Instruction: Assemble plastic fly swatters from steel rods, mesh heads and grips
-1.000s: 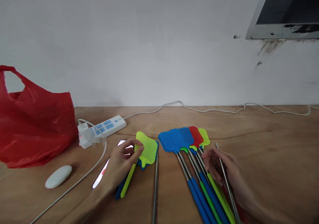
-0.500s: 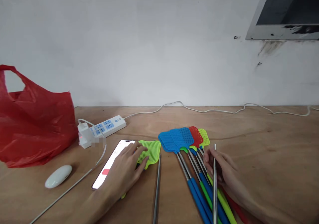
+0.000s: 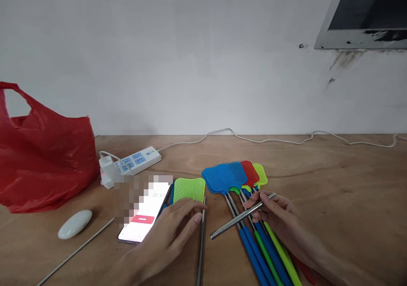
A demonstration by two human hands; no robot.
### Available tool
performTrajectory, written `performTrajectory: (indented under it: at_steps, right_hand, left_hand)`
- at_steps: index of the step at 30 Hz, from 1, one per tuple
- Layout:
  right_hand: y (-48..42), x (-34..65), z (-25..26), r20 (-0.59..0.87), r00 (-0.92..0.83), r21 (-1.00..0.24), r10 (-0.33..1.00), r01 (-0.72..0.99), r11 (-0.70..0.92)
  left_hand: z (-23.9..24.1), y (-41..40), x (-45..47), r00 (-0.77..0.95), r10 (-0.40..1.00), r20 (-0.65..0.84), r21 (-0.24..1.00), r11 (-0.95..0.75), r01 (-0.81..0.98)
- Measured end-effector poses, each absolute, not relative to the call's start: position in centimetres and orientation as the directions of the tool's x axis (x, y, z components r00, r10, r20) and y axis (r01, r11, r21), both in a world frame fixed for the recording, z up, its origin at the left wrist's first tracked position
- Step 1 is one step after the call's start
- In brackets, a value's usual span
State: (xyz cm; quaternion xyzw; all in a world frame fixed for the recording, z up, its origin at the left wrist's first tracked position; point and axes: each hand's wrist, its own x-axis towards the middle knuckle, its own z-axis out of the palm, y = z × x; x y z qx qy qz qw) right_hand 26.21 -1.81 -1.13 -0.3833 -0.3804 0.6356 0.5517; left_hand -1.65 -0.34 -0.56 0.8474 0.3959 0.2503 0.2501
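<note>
My right hand [image 3: 281, 214] pinches a short silver metal tube [image 3: 233, 222] between thumb and fingers. The tube slants, its lower end pointing left, above a row of fly swatters [image 3: 231, 175] with blue, red and yellow-green mesh heads and coloured handles. Fingers loosely curved and thumb apart, my left hand [image 3: 173, 231] is at the lower edge of a yellow-green swatter head [image 3: 190, 189]. Part of a blue swatter head [image 3: 172, 192] shows beneath that one. Beside my left fingertips lies a long metal rod [image 3: 201, 245] on the table; whether they touch it I cannot tell.
A lit phone [image 3: 144, 218], partly blurred out, lies left of my left hand. Farther left are a white oval case [image 3: 75, 224], a power strip [image 3: 143, 158] and a red plastic bag [image 3: 47, 163]. A white cable [image 3: 254, 141] runs along the wall.
The tube in my right hand has swung from upright to a slant toward the left. My left hand has drawn back from the yellow-green swatter head toward the rod, uncovering more of the phone.
</note>
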Motion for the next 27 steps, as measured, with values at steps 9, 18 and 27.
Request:
performTrajectory:
  at_steps: [9, 18, 27]
  right_hand:
    - [-2.4, 26.4, -2.5, 0.093, -0.272, -0.996, 0.958, -0.035, 0.086]
    - [-4.0, 27.8, 1.8, 0.414, -0.510, -0.480, 0.754, 0.581, 0.657]
    - [-4.5, 27.9, 1.7, 0.219, -0.700, -0.238, 0.680, 0.637, 0.733]
  left_hand:
    - [-0.6, -1.8, 0.0, 0.606, 0.788, 0.108, 0.596, -0.539, 0.595]
    - [3.6, -1.9, -0.5, 0.711, 0.689, 0.141, 0.327, -0.710, 0.624]
    - [4.8, -2.8, -1.3, 0.787, 0.596, 0.157, 0.207, -0.799, 0.564]
